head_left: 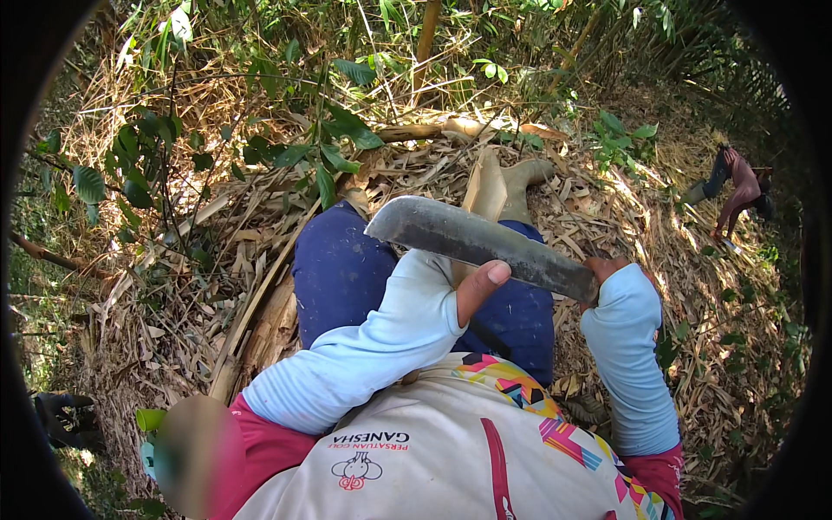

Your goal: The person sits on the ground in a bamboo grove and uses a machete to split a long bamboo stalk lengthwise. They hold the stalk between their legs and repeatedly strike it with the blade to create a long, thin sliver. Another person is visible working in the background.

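A machete (477,243) with a broad, dark-stained blade lies crosswise in front of my bent knees, its wide tip to the left. My right hand (604,276) is closed around its handle end, and most of the handle is hidden in the grip. Under the blade, my left hand (478,290) is closed with its thumb up against the lower edge. A pale split strip of wood (485,186) rises behind the blade and seems to run down into my left hand. The left fingers are hidden by the light blue sleeve.
A brown boot (523,180) rests on the dry leaf litter beyond my knees. Long split bamboo pieces (251,334) lie at my left. A leafy branch (143,165) hangs at upper left. Another person (738,186) bends over at far right.
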Tool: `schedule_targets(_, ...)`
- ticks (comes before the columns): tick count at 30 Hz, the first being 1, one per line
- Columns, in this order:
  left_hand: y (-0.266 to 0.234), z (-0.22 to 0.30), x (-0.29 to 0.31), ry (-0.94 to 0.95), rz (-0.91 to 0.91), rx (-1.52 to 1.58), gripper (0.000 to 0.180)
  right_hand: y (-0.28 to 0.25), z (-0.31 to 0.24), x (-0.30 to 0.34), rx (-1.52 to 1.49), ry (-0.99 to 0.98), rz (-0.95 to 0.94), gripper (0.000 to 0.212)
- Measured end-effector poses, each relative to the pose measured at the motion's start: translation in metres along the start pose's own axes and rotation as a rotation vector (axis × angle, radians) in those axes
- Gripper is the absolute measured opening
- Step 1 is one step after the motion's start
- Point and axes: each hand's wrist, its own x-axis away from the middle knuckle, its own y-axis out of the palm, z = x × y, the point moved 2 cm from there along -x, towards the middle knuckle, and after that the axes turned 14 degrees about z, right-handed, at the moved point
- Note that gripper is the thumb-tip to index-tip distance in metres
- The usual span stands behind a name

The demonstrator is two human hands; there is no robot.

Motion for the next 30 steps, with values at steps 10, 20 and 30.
schedule_targets(10,-0.008,-0.021,0.002,0.001,0.126,-0.278,0.055,0.017,0.023,-0.01,-0.163,0.299,0.061,0.038)
schedule_targets(20,-0.012,-0.011,-0.002,-0.142,-0.012,0.013,0.054,0.026,0.029,0.0,-0.639,0.601,0.026,0.026)
schedule_targets(30,-0.027,-0.009,-0.001,-0.145,-0.031,0.044,0.057,0.065,0.024,0.033,-1.102,0.815,-0.059,0.028)
